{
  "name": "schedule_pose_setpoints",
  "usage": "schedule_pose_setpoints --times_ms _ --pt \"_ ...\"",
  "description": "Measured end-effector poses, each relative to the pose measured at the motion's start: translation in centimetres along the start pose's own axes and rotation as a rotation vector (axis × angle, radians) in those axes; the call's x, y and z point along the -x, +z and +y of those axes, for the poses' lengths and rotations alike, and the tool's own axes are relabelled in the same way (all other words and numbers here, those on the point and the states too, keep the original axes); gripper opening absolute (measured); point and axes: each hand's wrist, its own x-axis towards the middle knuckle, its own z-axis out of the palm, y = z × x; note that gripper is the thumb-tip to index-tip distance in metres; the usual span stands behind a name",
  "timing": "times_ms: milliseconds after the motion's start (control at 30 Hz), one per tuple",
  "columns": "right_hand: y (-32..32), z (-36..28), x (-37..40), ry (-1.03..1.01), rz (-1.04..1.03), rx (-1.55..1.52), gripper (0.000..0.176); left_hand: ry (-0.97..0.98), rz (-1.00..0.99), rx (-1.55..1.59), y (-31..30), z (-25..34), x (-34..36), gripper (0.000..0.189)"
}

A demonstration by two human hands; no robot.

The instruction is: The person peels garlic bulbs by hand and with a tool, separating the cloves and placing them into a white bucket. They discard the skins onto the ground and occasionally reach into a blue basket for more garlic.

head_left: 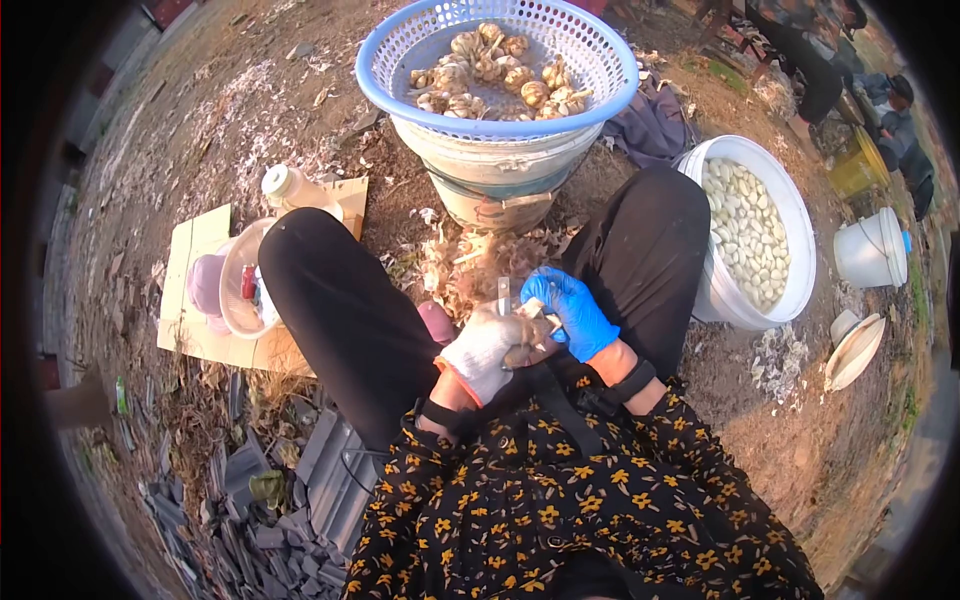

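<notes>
My left hand [484,352], in a white knitted glove with grimy fingertips, is closed in front of my lap. My right hand [574,312], in a blue rubber glove, pinches close against it. Between the two sets of fingers is a garlic bulb [538,312] with pale, torn skin, partly hidden by the gloves. A short flat greyish strip [503,292] sticks up by the left fingers. Under the hands, dry garlic skins [450,265] are heaped on the ground between my knees.
Ahead, a blue perforated basket [372,75] of unpeeled garlic rests on a white bucket [480,165]. At right stands a white bucket [803,262] full of peeled cloves. Cardboard [190,325] with a jar [290,187] and a round basket [232,290] lies left; broken tiles [335,475] are nearer. People sit far right.
</notes>
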Motion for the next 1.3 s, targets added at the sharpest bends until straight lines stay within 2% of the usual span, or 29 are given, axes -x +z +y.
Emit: schedule_pose_setpoints --times_ms 100,167,300,367,400,467,567,600,667,767,867,967,1000,1067,1100,1200,1267,1300 --pt "1.0 -2.2 0.9 -0.003 -0.076 0.119 0.016 0.023 0.081 0.045 0.8 0.3 0.6 0.013" --pt "1.6 -3.0 1.3 -0.078 -0.128 0.281 0.015 -0.003 0.0 0.066 -0.9 -0.1 0.1 0.015" --pt "1.9 -2.4 1.4 -0.051 -0.142 0.413 0.013 0.045 -0.135 0.087 -4.0 -1.7 -1.6 0.021" --pt "1.1 -1.4 0.8 -0.061 -0.12 0.499 0.015 0.011 0.029 -0.08 -0.2 0.2 0.3 0.021" --pt "1.1 -1.3 0.7 -0.085 -0.107 0.483 0.015 -0.008 0.11 -0.164 1.2 0.8 0.9 0.022" --pt "1.0 -1.1 0.6 -0.127 -0.082 0.45 0.015 0.038 0.128 -0.221 1.0 0.2 0.3 0.02" --pt "0.0 -0.6 0.1 -0.158 -0.154 0.109 0.014 0.069 0.146 -0.339 1.3 0.3 0.3 0.016" --pt "0.0 -0.7 0.2 -0.16 -0.14 0.109 0.013 0.073 0.149 -0.383 1.5 0.4 0.3 0.015" --pt "0.3 -0.9 0.3 -0.165 -0.119 0.109 0.011 0.08 0.12 -0.305 1.5 0.6 0.3 0.014" --pt "0.3 -1.5 0.5 -0.078 -0.102 -0.148 0.009 0.191 0.088 -0.266 0.5 -0.1 -0.3 0.011" --pt "0.4 -2.5 0.9 0.056 -0.091 -0.171 0.01 0.254 0.151 -0.359 -0.3 -0.9 -1.4 0.009" --pt "0.6 0.1 0.0 -0.236 -0.088 0.163 0.014 0.26 0.25 -0.44 -0.1 -0.9 -1.3 0.009" --pt "0.7 -0.1 0.1 -0.168 -0.074 0.217 0.015 0.263 0.28 -0.457 0.1 -0.6 -1.2 0.009" --pt "1.1 -1.1 0.5 -0.035 -0.047 0.327 0.018 0.195 0.313 -0.751 1.4 1.0 -0.1 0.01" --pt "1.2 -1.3 0.5 -0.051 -0.037 0.335 0.017 0.158 0.33 -0.898 1.7 1.5 0.2 0.01" --pt "1.1 -1.0 0.7 -0.091 -0.009 0.34 0.017 0.049 0.31 -0.803 1.6 1.7 0.1 0.011" --pt "0.8 -0.5 0.4 -0.121 0.0 0.323 0.017 0.101 0.245 -0.629 1.3 1.3 -0.1 0.014" --pt "0.9 -0.9 0.5 -0.051 0.024 0.207 0.016 0.124 0.214 -0.544 0.9 1.0 -0.1 0.015"
